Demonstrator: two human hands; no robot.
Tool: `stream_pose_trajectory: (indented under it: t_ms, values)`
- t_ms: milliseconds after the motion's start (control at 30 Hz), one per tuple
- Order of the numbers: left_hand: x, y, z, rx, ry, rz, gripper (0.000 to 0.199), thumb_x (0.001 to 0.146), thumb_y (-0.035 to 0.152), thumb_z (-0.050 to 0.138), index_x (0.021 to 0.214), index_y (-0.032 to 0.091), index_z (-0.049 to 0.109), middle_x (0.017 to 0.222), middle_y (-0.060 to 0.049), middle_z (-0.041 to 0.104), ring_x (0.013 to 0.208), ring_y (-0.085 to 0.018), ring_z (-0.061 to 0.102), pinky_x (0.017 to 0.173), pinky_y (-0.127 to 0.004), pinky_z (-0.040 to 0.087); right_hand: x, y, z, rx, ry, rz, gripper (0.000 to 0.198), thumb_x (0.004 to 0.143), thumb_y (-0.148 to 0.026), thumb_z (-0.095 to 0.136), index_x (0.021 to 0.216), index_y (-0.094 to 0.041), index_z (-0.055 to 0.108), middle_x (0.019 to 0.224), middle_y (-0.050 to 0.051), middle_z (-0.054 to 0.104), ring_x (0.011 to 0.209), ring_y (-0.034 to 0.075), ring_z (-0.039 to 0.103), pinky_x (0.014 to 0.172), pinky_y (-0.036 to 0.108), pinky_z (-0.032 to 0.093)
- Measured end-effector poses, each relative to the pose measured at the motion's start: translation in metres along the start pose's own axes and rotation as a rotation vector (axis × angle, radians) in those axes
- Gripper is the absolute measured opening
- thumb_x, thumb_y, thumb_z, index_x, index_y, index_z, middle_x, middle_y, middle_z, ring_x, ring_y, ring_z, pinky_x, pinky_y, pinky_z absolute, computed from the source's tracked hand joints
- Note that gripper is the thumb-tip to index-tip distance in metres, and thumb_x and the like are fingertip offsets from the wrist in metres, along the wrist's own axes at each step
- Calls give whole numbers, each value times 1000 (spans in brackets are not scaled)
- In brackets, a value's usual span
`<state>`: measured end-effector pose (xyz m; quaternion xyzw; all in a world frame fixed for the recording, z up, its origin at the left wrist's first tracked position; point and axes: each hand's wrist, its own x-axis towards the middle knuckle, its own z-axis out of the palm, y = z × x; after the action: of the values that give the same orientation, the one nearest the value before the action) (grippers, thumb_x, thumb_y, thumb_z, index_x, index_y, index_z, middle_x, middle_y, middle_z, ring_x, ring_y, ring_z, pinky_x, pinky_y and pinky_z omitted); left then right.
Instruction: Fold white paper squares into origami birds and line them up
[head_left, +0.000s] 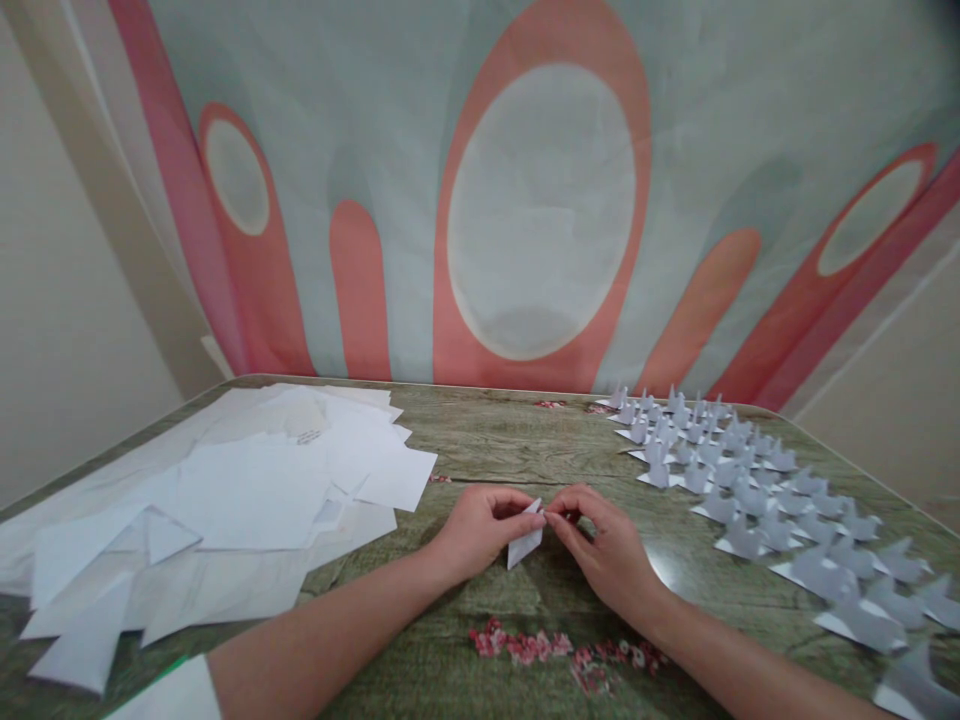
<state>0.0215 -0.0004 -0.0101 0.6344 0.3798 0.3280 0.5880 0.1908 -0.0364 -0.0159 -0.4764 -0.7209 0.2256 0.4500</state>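
A small piece of folded white paper (pixel 525 546) is held up just above the middle of the table. My left hand (pixel 487 522) pinches its upper part between thumb and fingers. From the other side, my right hand (pixel 596 535) has thumb and fingertips pressed together at the paper's top right corner. The fingertips cover that corner, so the fold there is hidden. Rows of folded white paper figures (pixel 742 500), pointed at the ends, stand to the right of my right hand.
Loose white sheets (pixel 255 490) overlap in a wide pile on the left. The wood-patterned table (pixel 487 440) carries printed pink blossoms (pixel 532 645) near its front. A hanging with coral and white shapes (pixel 540 210) rises behind the far edge.
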Motion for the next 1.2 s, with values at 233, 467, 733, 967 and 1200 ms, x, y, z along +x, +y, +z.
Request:
stream_pose_trajectory:
  t_ms: [233,467,733,967,1200]
  values:
    - [-3,2,2,-27,48,-34,27,66,38,68,72,12,68,66,-1,65,59,-12,53,58,-21,38,-1,-2,2,-35,46,-46,10,83,-21,51,74,-20,55,75,2,56,72,15,53,66,27,42]
    - [-3,-1,4,-104,104,-47,26,65,36,70,71,11,67,65,-1,64,57,-11,51,57,-21,38,-2,-10,2,23,48,30,13,83,-26,52,75,-20,59,74,2,58,71,16,54,65,26,42]
    - [-4,0,4,-113,123,-37,23,65,35,70,69,12,66,64,0,63,58,-10,51,57,-21,37,-1,-14,1,72,41,61,14,84,-28,51,76,-20,60,73,3,58,70,16,54,65,27,42]
    - [-4,-1,4,-98,122,-18,25,66,36,69,70,12,66,64,0,63,58,-11,52,58,-22,38,-3,-15,0,68,41,34,13,83,-25,50,75,-19,59,74,3,57,71,16,53,65,26,42]
    - [-4,1,5,-104,115,-11,24,66,36,69,70,12,66,65,-1,63,59,-11,52,59,-22,39,-3,-11,1,25,57,6,9,80,-23,53,74,-20,58,72,2,57,69,16,53,64,27,42]
